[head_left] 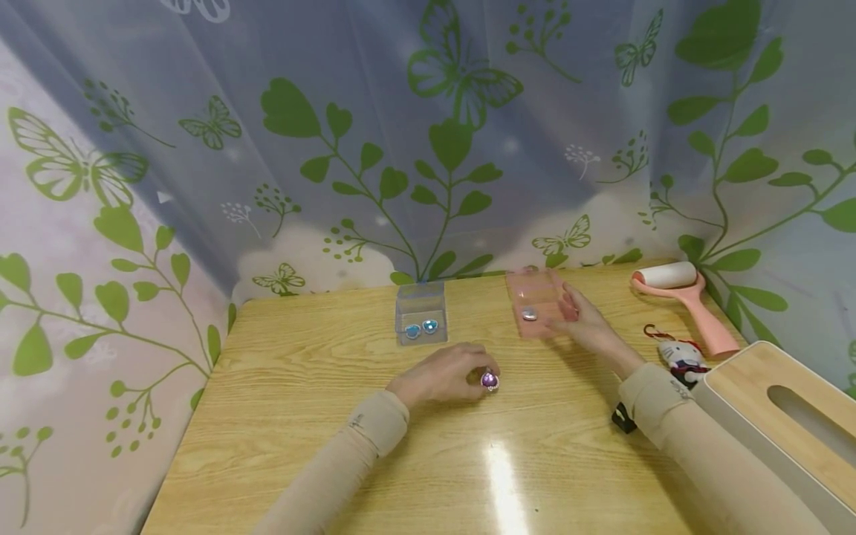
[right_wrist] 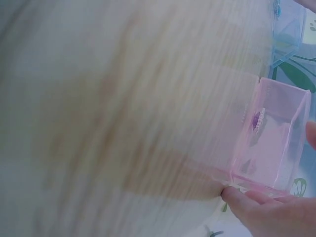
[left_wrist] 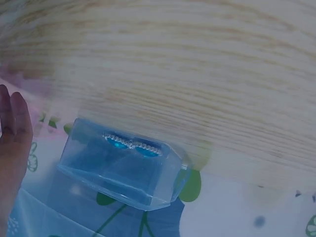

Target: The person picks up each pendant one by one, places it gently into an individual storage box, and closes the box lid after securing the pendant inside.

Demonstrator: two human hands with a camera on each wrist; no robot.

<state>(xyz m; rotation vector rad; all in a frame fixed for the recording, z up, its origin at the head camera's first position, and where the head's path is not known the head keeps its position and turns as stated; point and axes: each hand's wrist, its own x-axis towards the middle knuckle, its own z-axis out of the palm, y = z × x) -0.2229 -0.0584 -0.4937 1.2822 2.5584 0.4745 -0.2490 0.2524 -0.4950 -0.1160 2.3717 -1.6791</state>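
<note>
The person wears a long beige left sleeve [head_left: 337,468] and a matching long beige right sleeve [head_left: 725,453], both of plain cloth, loose and rounded near the wrist. Each carries one small dark marking, too small for reading. The left fingers [head_left: 471,350] and right fingers [right_wrist: 239,203] are bare.

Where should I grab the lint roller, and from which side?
Probably by its handle, coming down from above: the handle slants toward you, the white roll lies at the far end, and the doll and wooden-topped box crowd its near end.
</note>
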